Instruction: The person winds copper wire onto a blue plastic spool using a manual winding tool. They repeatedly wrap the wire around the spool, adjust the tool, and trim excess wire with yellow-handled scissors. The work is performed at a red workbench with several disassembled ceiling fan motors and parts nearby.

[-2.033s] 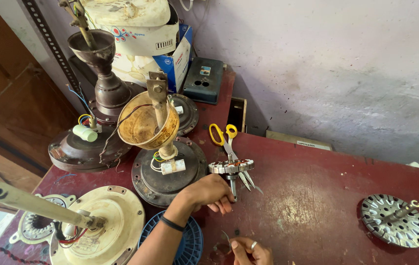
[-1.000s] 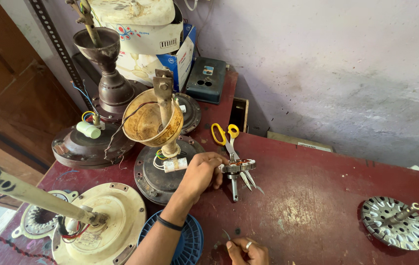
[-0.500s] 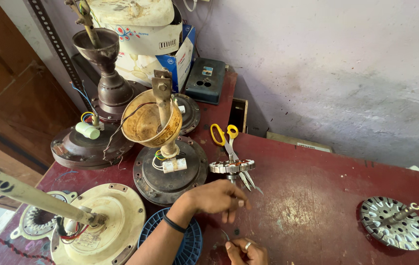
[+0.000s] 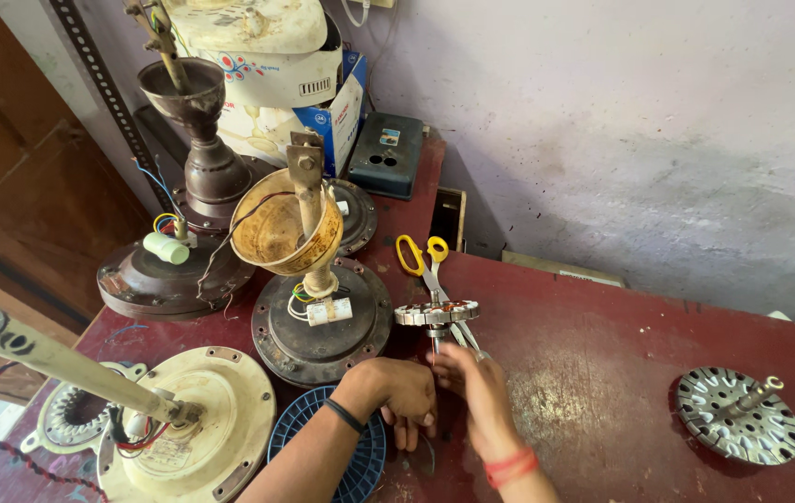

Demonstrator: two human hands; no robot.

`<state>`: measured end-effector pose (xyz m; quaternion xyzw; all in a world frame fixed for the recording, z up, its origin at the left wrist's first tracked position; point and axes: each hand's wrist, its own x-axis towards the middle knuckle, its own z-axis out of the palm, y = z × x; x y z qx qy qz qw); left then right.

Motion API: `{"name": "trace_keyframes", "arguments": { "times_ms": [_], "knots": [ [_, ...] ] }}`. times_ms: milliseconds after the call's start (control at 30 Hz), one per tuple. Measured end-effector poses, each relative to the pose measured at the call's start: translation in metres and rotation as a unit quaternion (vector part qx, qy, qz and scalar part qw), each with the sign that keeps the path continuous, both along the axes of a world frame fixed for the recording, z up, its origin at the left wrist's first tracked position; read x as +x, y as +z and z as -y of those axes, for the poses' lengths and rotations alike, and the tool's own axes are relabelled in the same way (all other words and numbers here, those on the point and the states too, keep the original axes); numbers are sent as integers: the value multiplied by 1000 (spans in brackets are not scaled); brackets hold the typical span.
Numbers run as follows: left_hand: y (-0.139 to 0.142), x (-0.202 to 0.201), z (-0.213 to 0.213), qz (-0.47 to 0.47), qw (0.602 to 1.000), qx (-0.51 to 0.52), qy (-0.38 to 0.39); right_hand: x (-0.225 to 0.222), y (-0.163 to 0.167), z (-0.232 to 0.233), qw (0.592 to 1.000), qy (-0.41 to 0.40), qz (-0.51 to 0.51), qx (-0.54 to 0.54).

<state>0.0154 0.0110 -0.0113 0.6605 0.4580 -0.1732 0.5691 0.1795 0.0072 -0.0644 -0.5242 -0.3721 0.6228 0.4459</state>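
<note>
Red worktable (image 4: 602, 373), both hands' fingers pinched together on upright shaft of stator (image 4: 436, 314): left hand (image 4: 399, 391), right hand (image 4: 477, 387).

Single head view, steep downward, close over red workbench (image 4: 602, 373), wall behind; no second view.

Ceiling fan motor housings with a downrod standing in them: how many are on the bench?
3. A dark brown one at back left, a black one under the brass canopy cup in the middle, a cream one at front left. Others may be hidden behind.
</note>
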Motion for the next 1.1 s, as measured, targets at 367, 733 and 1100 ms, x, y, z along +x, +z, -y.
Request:
{"name": "trace_keyframes", "arguments": {
  "times_ms": [367,733,1100],
  "knots": [
    [-9,-3,-4,-1,999,7,34,-25,-13,-44,981,3,-137,-139],
    [-27,-9,-13,6,990,36,138,-14,-12,-4,993,-13,-59,-102],
    [-15,-15,-19,128,961,26,244,37,-75,58,985,52,47,-155]
  ]
}}
